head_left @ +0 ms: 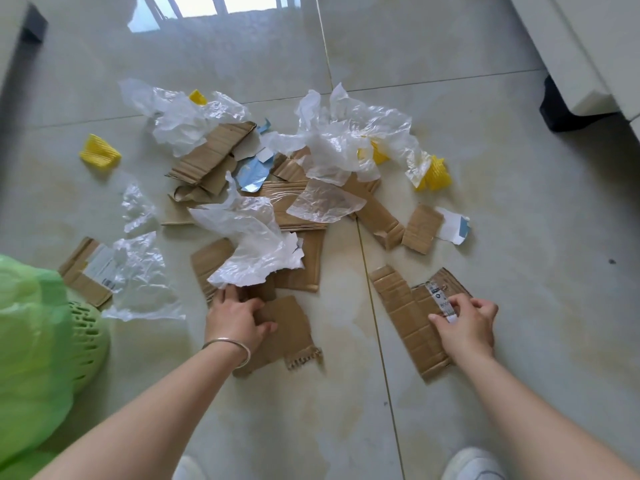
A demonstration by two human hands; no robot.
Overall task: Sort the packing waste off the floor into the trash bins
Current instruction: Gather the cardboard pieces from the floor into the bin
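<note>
Packing waste lies spread over the tiled floor: brown cardboard scraps, crumpled clear plastic film [349, 140], yellow foam pieces [99, 151] and blue-white paper [252, 171]. My left hand [235, 317] rests on a torn cardboard piece [287, 334], its fingers curled over the far edge beside a white plastic sheet [256, 244]. My right hand [464, 320] pinches the taped edge of a second cardboard piece [401, 306] on the right. A green perforated bin [86, 337] lined with a green bag [24, 341] stands at the left edge.
White furniture with a dark foot [561, 109] stands at the back right, and another dark foot [33, 26] at the back left. My white shoes [474, 462] are at the bottom edge. More cardboard with a label [86, 268] lies by the bin.
</note>
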